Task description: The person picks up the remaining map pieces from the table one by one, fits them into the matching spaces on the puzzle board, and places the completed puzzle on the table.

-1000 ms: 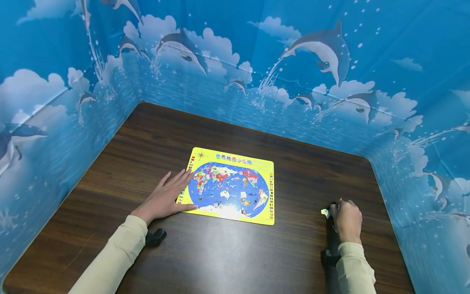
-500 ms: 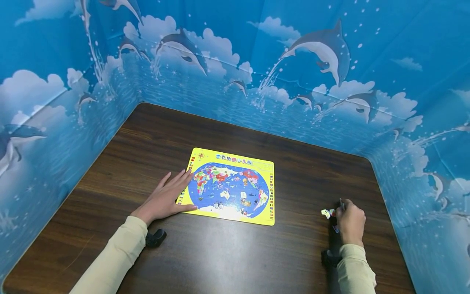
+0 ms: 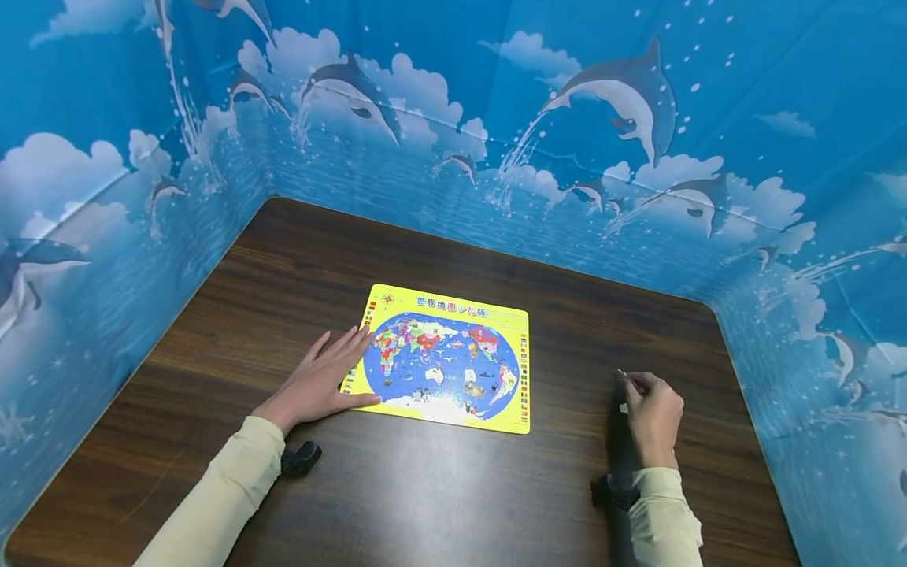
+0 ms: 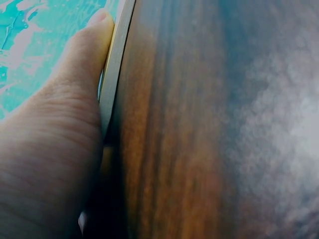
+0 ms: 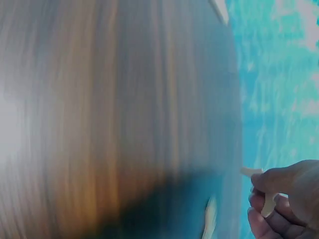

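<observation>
A yellow-bordered world map puzzle board (image 3: 441, 362) lies flat on the dark wooden table. My left hand (image 3: 322, 386) rests with spread fingers over its left edge, thumb along the near left corner. To the right of the board, my right hand (image 3: 655, 413) pinches a small thin puzzle piece (image 3: 623, 375) between thumb and fingers; the right wrist view shows its pale edge (image 5: 269, 205). Beneath that hand another piece (image 3: 623, 408) lies on the table, mostly hidden; its pale side (image 5: 209, 219) shows in the right wrist view. The picture on the pinched piece cannot be made out.
The brown table (image 3: 553, 496) has rounded far corners. Blue cloth (image 3: 496, 134) printed with dolphins hangs along its left, far and right edges. A black strap mount (image 3: 301, 458) sits on my left wrist, another (image 3: 615, 494) on my right.
My right hand has moved left and slightly away from me with the pinched puzzle piece, now covering most of the loose pieces. The left hand and the board have stayed put.
</observation>
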Available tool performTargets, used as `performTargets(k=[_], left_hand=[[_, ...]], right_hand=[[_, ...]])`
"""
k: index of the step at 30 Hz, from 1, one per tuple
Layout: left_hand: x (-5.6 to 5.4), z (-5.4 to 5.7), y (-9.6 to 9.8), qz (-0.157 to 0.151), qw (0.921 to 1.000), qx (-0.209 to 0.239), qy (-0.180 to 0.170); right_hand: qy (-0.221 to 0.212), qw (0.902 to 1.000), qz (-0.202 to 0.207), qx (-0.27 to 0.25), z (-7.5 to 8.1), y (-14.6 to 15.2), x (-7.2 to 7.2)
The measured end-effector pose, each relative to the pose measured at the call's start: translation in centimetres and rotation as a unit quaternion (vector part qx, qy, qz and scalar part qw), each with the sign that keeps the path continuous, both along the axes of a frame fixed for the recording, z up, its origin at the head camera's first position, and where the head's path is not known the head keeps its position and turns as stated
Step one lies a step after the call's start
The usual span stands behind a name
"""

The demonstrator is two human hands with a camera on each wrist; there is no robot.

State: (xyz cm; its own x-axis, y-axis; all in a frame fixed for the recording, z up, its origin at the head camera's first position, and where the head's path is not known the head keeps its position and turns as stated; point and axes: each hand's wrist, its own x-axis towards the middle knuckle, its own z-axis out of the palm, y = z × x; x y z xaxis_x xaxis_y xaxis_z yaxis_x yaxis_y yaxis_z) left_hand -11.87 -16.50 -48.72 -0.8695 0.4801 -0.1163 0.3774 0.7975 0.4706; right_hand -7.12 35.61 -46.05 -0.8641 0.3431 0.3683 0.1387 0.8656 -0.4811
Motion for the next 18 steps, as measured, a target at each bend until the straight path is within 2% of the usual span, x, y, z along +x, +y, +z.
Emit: performTargets(k=[4, 7, 10, 12, 15, 18], left_hand=[[0.0, 0.0, 0.1, 0.000, 1.0000, -0.001, -0.001], [0.1, 0.0, 0.2, 0.001, 1.0000, -0.001, -0.002], [0.0, 0.0, 0.2, 0.001, 1.0000, -0.001, 0.000], [0.0, 0.0, 0.1, 0.001, 1.0000, 0.001, 0.000], [0.0, 0.0, 0.1, 0.002, 1.0000, 0.005, 0.003], [0.0, 0.0, 0.0, 0.004, 1.0000, 0.006, 0.006]], right_hand=[[0.026, 0.9984, 0.050, 0.002, 0.5, -2.2, -0.6], [0.038, 0.9953, 0.083, -0.031, 0.7, -3.5, -0.9], [0.042, 0.9876, 0.107, -0.107, 1.0, -4.6, -1.2], [0.037, 0.9775, 0.116, -0.172, 1.3, -5.2, -1.2], [0.018, 0.9611, 0.107, -0.254, 1.7, -6.0, -1.2], [-0.010, 0.9489, 0.092, -0.301, 1.9, -6.8, -1.1]])
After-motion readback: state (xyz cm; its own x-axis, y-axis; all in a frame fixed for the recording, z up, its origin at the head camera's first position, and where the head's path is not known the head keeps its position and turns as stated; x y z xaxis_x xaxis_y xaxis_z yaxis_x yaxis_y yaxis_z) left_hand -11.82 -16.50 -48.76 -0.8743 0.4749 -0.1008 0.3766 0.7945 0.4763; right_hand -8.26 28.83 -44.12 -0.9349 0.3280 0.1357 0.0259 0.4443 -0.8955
